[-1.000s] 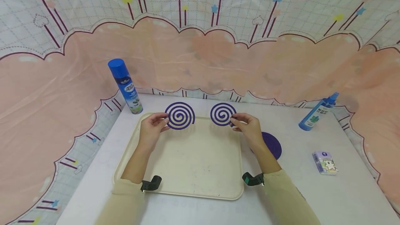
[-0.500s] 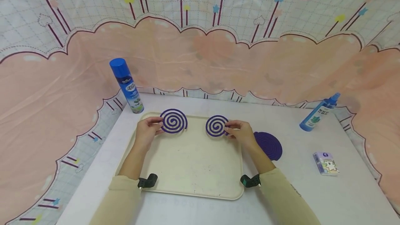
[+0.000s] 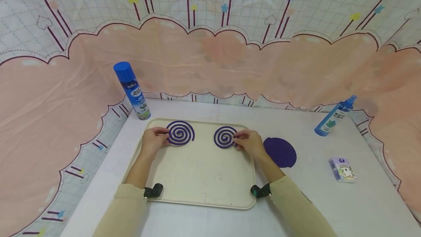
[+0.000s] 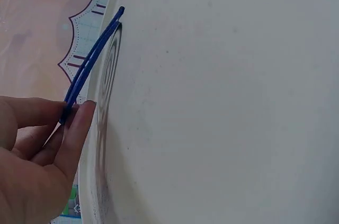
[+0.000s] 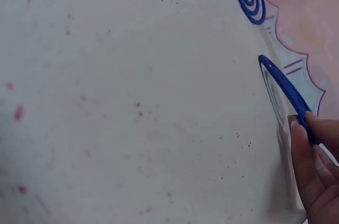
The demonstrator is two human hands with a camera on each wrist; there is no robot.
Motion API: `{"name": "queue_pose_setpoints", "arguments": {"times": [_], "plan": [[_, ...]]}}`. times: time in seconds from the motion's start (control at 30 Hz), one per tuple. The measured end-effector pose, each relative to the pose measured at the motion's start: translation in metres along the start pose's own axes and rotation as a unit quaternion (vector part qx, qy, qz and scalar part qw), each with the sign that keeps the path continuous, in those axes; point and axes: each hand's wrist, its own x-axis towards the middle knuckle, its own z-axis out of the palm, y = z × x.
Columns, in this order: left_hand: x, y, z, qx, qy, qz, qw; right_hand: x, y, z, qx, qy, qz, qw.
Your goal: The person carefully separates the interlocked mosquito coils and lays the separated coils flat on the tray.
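Two purple-blue spiral mosquito coils are held up over the far part of a cream tray (image 3: 200,193). My left hand (image 3: 153,142) pinches the left mosquito coil (image 3: 179,133) by its outer edge, thumb against fingers. The right mosquito coil (image 3: 225,137) is pinched the same way at its right edge by my right hand (image 3: 251,143). Seen nearly edge-on in the left wrist view, the left coil (image 4: 90,62) tilts above the tray, which mirrors it faintly. In the right wrist view, the right coil (image 5: 286,89) also slants over the tray, with the left coil's spiral beyond it.
A darker, tightly wound purple coil disc (image 3: 279,152) lies right of the tray. A blue spray can (image 3: 132,90) stands back left, a blue spray bottle (image 3: 334,117) back right. A small lilac packet (image 3: 342,170) lies at the right. Patterned fabric (image 3: 210,68) surrounds the white table.
Both hands have come down and nearer with their coils, moving slightly left over the tray. The dark disc on the right is now less covered by the right arm.
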Motion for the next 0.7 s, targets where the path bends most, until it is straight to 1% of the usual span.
{"name": "queue_pose_setpoints", "arguments": {"times": [0.1,0.17,0.27,0.37,0.4,0.57,0.7], "plan": [[0.001,-0.005,-0.001,0.054,0.005,0.014,0.9984,-0.001,0.001,0.001,-0.026,-0.001,-0.013,0.9996],[0.003,-0.009,-0.002,0.102,0.011,0.034,0.9942,-0.001,0.001,0.002,-0.045,-0.002,-0.023,0.9987],[0.004,-0.014,-0.003,0.175,0.023,0.064,0.9821,-0.002,0.001,0.003,-0.068,-0.006,-0.035,0.9971],[0.004,-0.017,-0.004,0.223,0.032,0.085,0.9706,-0.002,0.001,0.004,-0.087,-0.007,-0.044,0.9952],[0.004,-0.017,-0.004,0.23,0.032,0.087,0.9687,-0.002,0.002,0.004,-0.093,-0.006,-0.048,0.9945],[0.0,-0.016,-0.003,0.243,0.033,0.09,0.9654,-0.002,0.002,0.005,-0.117,0.009,-0.055,0.9915],[0.0,-0.017,-0.001,0.251,0.035,0.09,0.9632,-0.003,0.004,0.006,-0.165,0.03,-0.072,0.9833]]}}
